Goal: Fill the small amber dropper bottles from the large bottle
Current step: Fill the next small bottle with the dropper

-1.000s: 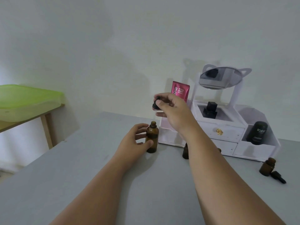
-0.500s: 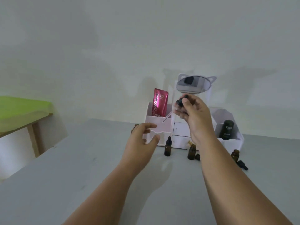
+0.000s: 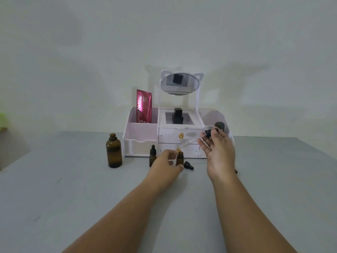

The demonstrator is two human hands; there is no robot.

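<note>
Small amber dropper bottle [image 3: 180, 159], uncapped, stands on the grey table [image 3: 73, 189] just in front of the white organiser [image 3: 140, 141], with the left hand [image 3: 166, 162] curling thumb and fingers round it. Above and beside it the right hand [image 3: 219, 154] pinches the black bulb of a dropper [image 3: 207, 133] between thumb and forefinger, other fingers loosely spread, the glass tube slanting down toward the bottle's mouth. Leftward stand a capped small bottle [image 3: 152, 156] and, farther off, the open large amber bottle [image 3: 114, 152]; a loose black cap [image 3: 188, 165] lies by the held bottle, and a pale wall [image 3: 91, 52] rises behind.
</note>
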